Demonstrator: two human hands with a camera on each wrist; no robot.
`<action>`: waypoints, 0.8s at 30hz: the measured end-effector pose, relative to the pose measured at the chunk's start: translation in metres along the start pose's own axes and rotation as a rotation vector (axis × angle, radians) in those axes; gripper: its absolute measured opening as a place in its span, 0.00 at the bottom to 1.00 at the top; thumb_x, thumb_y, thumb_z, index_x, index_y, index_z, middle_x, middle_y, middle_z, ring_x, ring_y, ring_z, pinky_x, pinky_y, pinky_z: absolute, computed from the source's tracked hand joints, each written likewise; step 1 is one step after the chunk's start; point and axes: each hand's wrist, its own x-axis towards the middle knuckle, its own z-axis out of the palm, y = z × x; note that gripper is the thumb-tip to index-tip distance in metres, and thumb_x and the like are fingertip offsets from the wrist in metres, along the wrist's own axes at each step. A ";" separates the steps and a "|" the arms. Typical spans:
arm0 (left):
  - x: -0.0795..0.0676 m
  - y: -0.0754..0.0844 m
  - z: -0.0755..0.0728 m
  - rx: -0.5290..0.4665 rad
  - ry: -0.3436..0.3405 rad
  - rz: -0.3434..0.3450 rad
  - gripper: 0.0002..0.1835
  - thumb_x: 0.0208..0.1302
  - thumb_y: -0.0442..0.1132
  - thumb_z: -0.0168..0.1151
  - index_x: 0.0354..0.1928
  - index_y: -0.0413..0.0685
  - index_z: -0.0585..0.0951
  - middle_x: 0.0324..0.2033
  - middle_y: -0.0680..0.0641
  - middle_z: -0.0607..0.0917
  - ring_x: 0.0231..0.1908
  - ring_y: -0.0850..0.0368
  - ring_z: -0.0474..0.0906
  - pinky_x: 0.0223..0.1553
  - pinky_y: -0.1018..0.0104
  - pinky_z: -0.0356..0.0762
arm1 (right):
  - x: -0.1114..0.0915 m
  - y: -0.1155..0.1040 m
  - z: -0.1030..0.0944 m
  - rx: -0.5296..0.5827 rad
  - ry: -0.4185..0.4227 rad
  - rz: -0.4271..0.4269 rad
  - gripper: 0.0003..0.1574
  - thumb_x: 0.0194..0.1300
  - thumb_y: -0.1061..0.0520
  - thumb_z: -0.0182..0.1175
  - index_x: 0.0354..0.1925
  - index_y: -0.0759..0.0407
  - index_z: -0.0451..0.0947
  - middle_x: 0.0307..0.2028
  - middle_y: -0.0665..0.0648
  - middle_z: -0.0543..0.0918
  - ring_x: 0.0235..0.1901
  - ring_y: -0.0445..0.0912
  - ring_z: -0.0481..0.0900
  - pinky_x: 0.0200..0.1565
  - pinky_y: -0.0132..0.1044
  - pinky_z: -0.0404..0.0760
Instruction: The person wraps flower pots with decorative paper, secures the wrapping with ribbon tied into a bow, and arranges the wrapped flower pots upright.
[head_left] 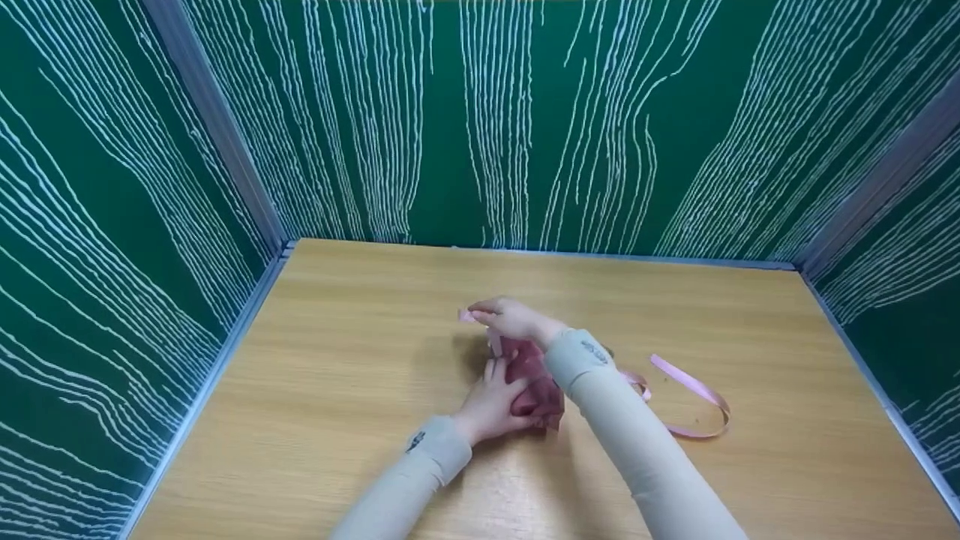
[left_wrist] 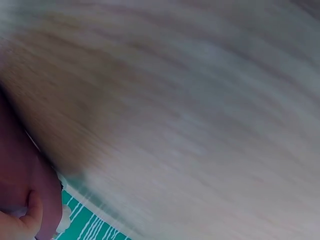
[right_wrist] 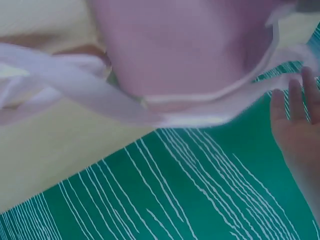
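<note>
A dusky-pink wrapped bundle (head_left: 536,386) lies on the table under both hands; what it holds is mostly hidden. My left hand (head_left: 491,401) grips its near left side, thumb and fingers spread around the wrapping. Beyond it, my right hand (head_left: 516,318) pinches a light pink ribbon (head_left: 466,316) near one end, reaching across the bundle's far side. The right wrist view has the ribbon (right_wrist: 200,117) running along the pink wrapping (right_wrist: 180,50), blurred. At the left wrist view's lower left, fingers (left_wrist: 27,222) press into the wrapping, with small white bits beside it.
More of the ribbon trails in a loose curve (head_left: 690,383) on the wooden table (head_left: 360,315), right of the bundle. Green walls (head_left: 442,150) with white wavy lines and grey frame posts (head_left: 217,120) enclose the table at the back and sides.
</note>
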 end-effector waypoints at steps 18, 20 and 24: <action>0.000 -0.001 0.003 -0.091 0.010 -0.012 0.40 0.51 0.57 0.69 0.67 0.67 0.66 0.68 0.38 0.56 0.66 0.40 0.55 0.62 0.47 0.66 | -0.039 0.089 0.002 -0.107 0.483 -0.389 0.10 0.63 0.64 0.58 0.43 0.64 0.81 0.46 0.63 0.81 0.49 0.57 0.77 0.54 0.53 0.76; 0.000 0.000 0.002 -0.107 -0.011 -0.027 0.41 0.52 0.58 0.68 0.68 0.67 0.64 0.69 0.38 0.55 0.67 0.40 0.54 0.63 0.46 0.64 | -0.043 0.099 0.012 -0.137 0.490 -0.437 0.10 0.62 0.64 0.60 0.43 0.64 0.81 0.47 0.63 0.81 0.51 0.58 0.76 0.56 0.54 0.74; -0.001 -0.001 0.004 -0.098 0.000 -0.038 0.45 0.51 0.59 0.67 0.70 0.59 0.59 0.68 0.40 0.55 0.67 0.43 0.54 0.64 0.49 0.64 | -0.049 0.113 0.026 -0.159 0.557 -0.571 0.12 0.59 0.66 0.61 0.43 0.66 0.82 0.50 0.64 0.80 0.54 0.61 0.75 0.59 0.55 0.70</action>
